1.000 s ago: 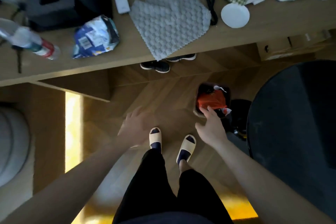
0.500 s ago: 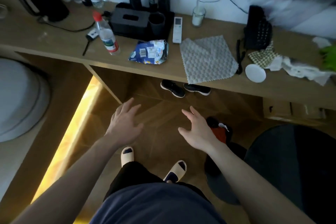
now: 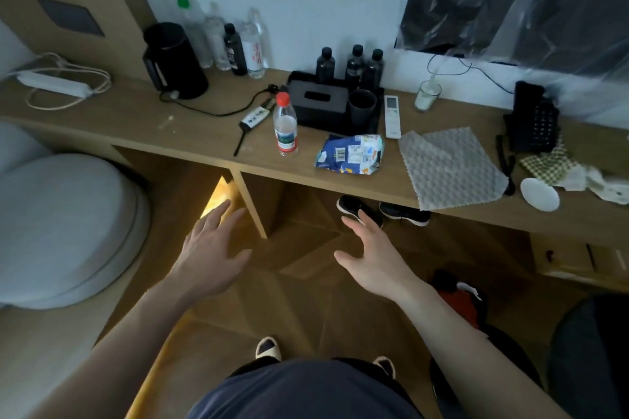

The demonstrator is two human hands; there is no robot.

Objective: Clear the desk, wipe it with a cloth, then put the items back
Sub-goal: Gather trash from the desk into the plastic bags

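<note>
Cloth [image 3: 449, 167] lies flat on the desk [image 3: 136, 119], one corner hanging over the front edge, ahead and right of both hands. Left hand [image 3: 207, 248] and right hand [image 3: 371, 258] hover spread, holding nothing. Likely soft and light; pinch that overhanging corner.

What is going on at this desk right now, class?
A person stands before a wooden desk, with the left hand and the right hand both open and empty, held out short of it. Nothing has been cleared yet: a water bottle, a snack bag, a remote and the grey cloth all lie on the desk.
</note>
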